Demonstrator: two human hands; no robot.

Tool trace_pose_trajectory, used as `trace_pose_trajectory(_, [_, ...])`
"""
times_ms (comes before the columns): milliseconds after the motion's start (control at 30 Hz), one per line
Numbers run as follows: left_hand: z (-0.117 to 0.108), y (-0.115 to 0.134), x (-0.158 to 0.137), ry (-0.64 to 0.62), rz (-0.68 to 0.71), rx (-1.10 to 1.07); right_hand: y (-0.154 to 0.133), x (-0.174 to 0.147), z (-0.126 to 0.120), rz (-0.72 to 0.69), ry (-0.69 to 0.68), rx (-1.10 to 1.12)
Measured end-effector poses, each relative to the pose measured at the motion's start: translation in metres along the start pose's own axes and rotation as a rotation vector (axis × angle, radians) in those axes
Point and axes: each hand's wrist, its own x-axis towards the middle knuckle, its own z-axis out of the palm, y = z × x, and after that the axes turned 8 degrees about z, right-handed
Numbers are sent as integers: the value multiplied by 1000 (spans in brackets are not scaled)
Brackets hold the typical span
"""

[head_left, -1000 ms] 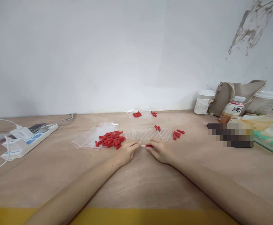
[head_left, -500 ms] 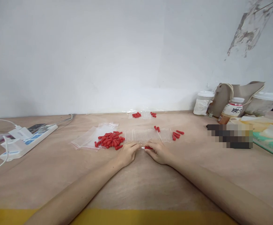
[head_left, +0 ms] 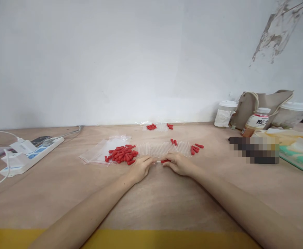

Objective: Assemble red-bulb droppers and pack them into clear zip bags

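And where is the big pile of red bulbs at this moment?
In the head view, the pile lies left of centre, partly over the clear bags, at the left end of the tubes, near the left hand.

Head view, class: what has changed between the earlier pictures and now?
Very little: the right hand has shifted slightly rightward since half a second ago. Nothing was visibly taken hold of or let go. The left hand, the red bulb at the right fingertips, the red pile and the clear tube row look unchanged.
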Motion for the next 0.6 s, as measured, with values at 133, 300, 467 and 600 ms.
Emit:
trace_pose_trajectory(133, [-1,0,0,-15,8,-5,0,0,-3,10,-52,25])
trace_pose_trajectory(300, [-2,1,1,23,1,-50,1,0,-5,49,-58,113])
trace_pose_trajectory(467, [-2,2,1,81,-74,-116,4,3,8,247,139,521])
trace_pose_trajectory(600, [-6,2,3,135,-140,-62,11,15,4,323,308,686])
